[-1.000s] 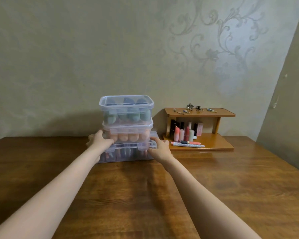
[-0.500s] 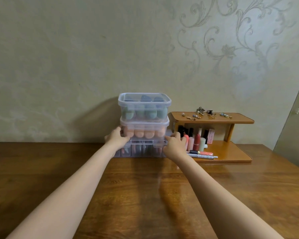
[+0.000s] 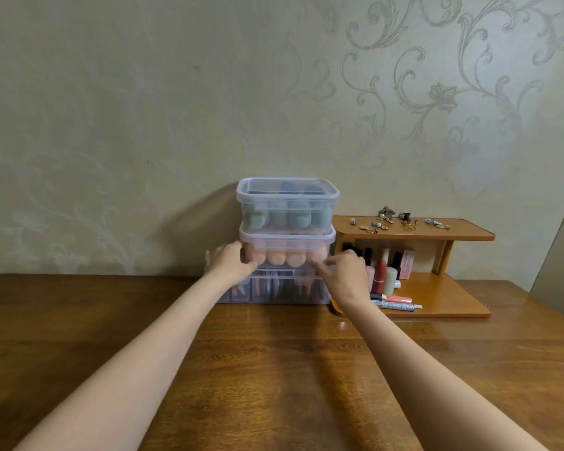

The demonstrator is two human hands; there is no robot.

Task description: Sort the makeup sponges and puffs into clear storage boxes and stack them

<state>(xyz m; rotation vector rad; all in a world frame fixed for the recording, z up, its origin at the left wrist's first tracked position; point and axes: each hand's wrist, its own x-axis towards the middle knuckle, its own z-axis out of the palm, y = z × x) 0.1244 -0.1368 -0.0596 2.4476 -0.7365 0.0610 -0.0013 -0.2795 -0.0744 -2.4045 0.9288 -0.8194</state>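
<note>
Wooden table (image 3: 274, 369) against a papered wall, three clear boxes stacked at its back edge.

My left hand (image 3: 230, 263) and right hand (image 3: 345, 275) press in on either side of the middle box (image 3: 287, 252) of peach sponges, fingers curled on its lower corners, not closed around anything. It sits on the wide bottom box (image 3: 274, 289) and carries the top box (image 3: 287, 206) of green sponges. An uneven push, I judge, could slide the upper two off-centre or nudge the stack into the wooden shelf (image 3: 437, 288) (lipsticks just beside my right hand).
</note>
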